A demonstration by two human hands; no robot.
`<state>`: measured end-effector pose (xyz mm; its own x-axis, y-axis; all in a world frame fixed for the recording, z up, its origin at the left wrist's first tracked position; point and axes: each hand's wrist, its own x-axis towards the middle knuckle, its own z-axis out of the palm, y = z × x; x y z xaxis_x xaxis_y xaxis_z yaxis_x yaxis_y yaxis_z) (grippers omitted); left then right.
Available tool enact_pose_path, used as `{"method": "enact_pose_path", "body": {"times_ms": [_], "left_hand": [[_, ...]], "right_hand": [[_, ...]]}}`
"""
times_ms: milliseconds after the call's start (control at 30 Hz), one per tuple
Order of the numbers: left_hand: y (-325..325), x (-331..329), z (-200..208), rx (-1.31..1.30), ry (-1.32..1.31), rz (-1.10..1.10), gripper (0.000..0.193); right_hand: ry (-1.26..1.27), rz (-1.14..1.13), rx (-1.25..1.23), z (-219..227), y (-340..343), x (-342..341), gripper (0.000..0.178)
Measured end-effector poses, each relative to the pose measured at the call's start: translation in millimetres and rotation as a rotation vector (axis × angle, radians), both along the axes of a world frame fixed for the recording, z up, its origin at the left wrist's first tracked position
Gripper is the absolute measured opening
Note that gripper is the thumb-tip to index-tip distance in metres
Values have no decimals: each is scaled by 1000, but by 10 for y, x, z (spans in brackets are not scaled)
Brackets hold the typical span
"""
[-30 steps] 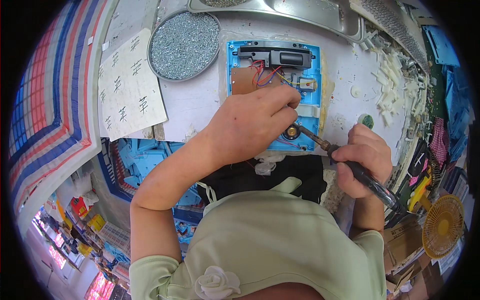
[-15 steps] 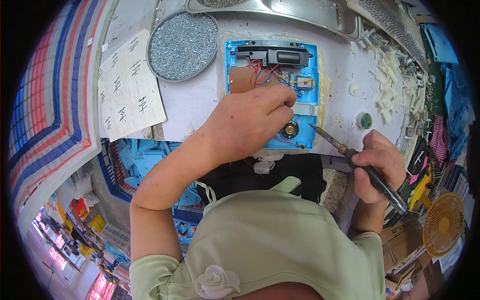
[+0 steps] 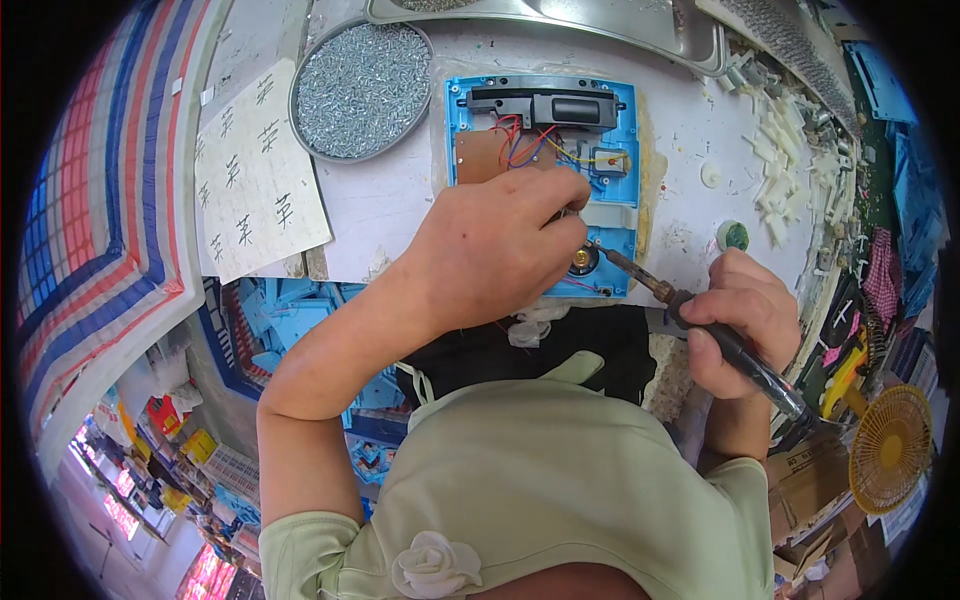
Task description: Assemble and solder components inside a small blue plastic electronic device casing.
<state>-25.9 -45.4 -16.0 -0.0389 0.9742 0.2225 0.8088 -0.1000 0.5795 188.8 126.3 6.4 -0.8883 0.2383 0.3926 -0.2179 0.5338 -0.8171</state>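
A blue plastic casing (image 3: 625,110) lies open on the worktable, with a black module (image 3: 575,110), red, blue and yellow wires (image 3: 525,152), a brown board (image 3: 478,158) and a small round speaker (image 3: 582,260) inside. My left hand (image 3: 500,235) reaches over its lower left part, thumb and fingers pinched together; whatever they grip is hidden. In my right hand (image 3: 745,325) is a soldering iron (image 3: 735,350), slanting up to the left. Its tip is beside my left fingertips, just above the speaker.
A round tray of small screws (image 3: 362,90) stands at the upper left beside a sheet of handwritten paper (image 3: 262,170). Along the back is a long metal tray (image 3: 570,15). White plastic parts (image 3: 780,165), a small green-topped tin (image 3: 733,236) and a yellow fan (image 3: 888,450) are to the right.
My right hand has brought the soldering iron left and slightly up, so its tip is now close to my left fingertips. My left hand has stayed almost in place.
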Motion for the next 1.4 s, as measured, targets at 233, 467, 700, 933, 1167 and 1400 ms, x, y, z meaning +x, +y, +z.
{"method": "enact_pose_path", "body": {"times_ms": [233,467,700,933,1167,1400], "left_hand": [[34,-18,41,-39,25,-41,18],[66,-49,121,-75,45,-90,17],[66,-56,159,-131,96,-130,18],[88,-26,172,-144,125,-136,17],[121,1,209,-161,186,-156,14],[123,29,222,-169,213,-148,12]], "right_hand": [[-14,16,16,-2,9,-45,18],[-22,33,18,-11,11,-60,19],[-19,34,21,-39,12,-55,20],[-17,16,29,-45,-18,-59,18],[-51,19,28,-13,-19,-66,17],[-195,-67,-14,155,-42,-62,19]]}}
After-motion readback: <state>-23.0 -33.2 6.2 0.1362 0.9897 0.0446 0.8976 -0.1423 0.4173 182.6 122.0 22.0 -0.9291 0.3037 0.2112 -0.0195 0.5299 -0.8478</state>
